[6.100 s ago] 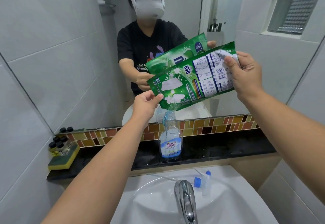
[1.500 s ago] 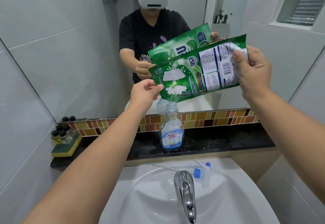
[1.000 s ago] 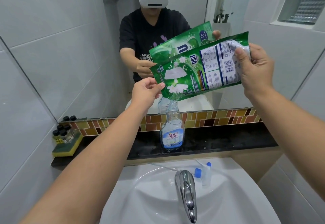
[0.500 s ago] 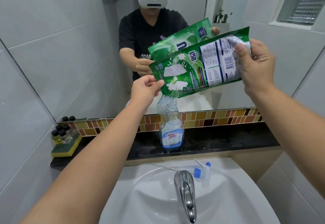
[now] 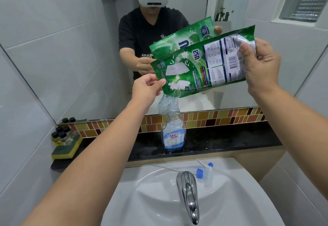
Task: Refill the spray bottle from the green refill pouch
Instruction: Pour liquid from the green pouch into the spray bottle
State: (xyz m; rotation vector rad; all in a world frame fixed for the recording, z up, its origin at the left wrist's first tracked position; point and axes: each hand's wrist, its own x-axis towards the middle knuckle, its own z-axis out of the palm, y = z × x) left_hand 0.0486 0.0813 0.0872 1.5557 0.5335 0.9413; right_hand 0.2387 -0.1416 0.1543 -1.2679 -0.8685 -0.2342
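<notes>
Two hands, left hand (image 5: 147, 90) and right hand (image 5: 260, 66), clench the refill pouch (image 5: 200, 67) above the spray bottle (image 5: 173, 128) on a tiled bathroom's black desk (image 5: 221, 140), pouch raised steeper than before.

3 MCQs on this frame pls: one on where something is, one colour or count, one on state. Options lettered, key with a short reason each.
1. Where is the spray head?
A. Screwed on the bottle
B. Lying on the basin rim behind the tap
C. On the sponge

2. What colour is the collar on the spray head?
A. Blue
B. Red
C. Black

3. What state is the spray bottle in?
A. Capped, lying down
B. Upright with an open neck
C. Held in the left hand

Key:
1 B: the spray head lies on the white basin behind the tap.
2 A: its collar is blue.
3 B: the spray bottle stands uncapped on the dark ledge, under the low corner of the green refill pouch, which the left hand and right hand both grip.
</notes>
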